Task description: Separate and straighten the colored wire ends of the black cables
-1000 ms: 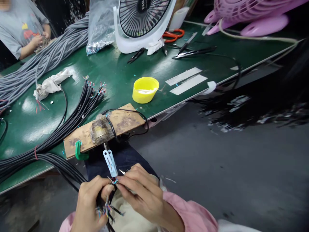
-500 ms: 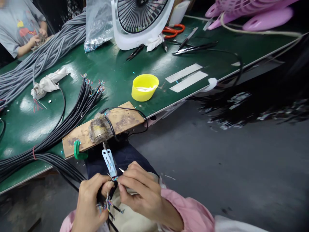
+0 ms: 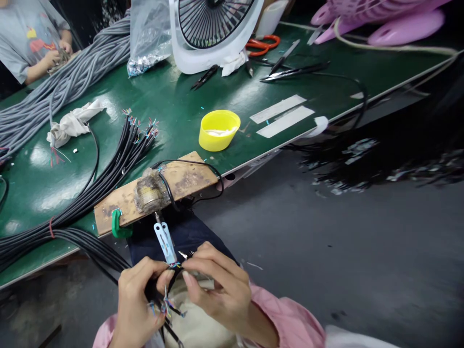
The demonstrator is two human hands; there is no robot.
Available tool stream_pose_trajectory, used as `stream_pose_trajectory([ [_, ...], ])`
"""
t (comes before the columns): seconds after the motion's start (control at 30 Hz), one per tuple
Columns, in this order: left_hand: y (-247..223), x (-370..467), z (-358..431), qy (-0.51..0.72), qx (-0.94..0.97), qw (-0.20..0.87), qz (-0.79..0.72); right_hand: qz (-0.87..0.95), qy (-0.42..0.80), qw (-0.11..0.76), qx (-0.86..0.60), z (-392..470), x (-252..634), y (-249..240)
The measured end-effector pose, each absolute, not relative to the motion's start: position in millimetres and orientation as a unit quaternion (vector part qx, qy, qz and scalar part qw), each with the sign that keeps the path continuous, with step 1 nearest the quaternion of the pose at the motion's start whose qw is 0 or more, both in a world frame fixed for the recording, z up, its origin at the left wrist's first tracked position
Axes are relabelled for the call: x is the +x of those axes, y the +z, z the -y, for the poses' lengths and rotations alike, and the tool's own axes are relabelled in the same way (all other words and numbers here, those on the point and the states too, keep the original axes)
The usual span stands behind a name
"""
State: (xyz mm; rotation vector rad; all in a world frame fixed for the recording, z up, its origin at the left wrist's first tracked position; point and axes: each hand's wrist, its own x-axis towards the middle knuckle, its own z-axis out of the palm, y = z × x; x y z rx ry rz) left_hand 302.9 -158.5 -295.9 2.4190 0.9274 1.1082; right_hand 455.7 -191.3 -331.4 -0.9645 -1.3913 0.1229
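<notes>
My left hand (image 3: pixel 139 299) is closed around black cables (image 3: pixel 173 333) whose stripped ends show thin coloured wires (image 3: pixel 168 305). Its thumb and forefinger pinch one cable end just below a light blue clothespin (image 3: pixel 165 241). The jaws of that clothespin meet the fanned coloured wires (image 3: pixel 175 265). Close by on the right, my right hand (image 3: pixel 221 280) has thumb and forefinger bent toward those wires. A small tool with a pointed metal tip (image 3: pixel 184 254) pokes out from its curled fingers; the rest of it is hidden. The clothespin hangs from a stained wooden board (image 3: pixel 188 176).
A green clamp (image 3: pixel 116 224) grips the board at the table edge. Black cable bundles (image 3: pixel 83 203) lie left. On the green table (image 3: pixel 174 104) are a yellow cup (image 3: pixel 217 140), a fan (image 3: pixel 192 63), orange scissors (image 3: pixel 263 46) and grey cables (image 3: pixel 72 87). A co-worker (image 3: pixel 32 43) sits across.
My right thumb has moved a little away from the forefinger, and the right hand has shifted slightly right. The wires at the clothespin are spread more sideways. My left hand keeps its hold.
</notes>
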Motion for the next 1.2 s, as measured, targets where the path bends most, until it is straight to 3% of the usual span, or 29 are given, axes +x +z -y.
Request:
stream_pose_trajectory([
  [0.23, -296, 304, 158, 0.396, 0.848, 0.161, -0.314, 0.584, 0.177, 0.673, -0.418, 185, 455, -329],
  [0.43, -298, 299, 160, 0.386, 0.855, 0.148, -0.313, 0.554, 0.378, 0.637, -0.38, 181, 457, -330],
  [0.5, -299, 298, 161, 0.381, 0.855, 0.15, -0.317, 0.561, 0.329, 0.649, -0.395, 184, 456, -332],
  [0.6, -301, 297, 162, 0.372, 0.856, 0.156, -0.324, 0.594, 0.109, 0.676, -0.423, 190, 454, -335],
  [0.7, -300, 297, 162, 0.363, 0.856, 0.15, -0.335, 0.66, -0.055, 0.631, -0.405, 194, 455, -336],
  [0.93, -297, 299, 161, 0.363, 0.859, 0.139, -0.334, 0.732, -0.118, 0.522, -0.421, 196, 463, -334],
  [1.2, -295, 302, 158, 0.368, 0.861, 0.156, -0.314, 0.702, -0.076, 0.572, -0.416, 192, 458, -332],
])
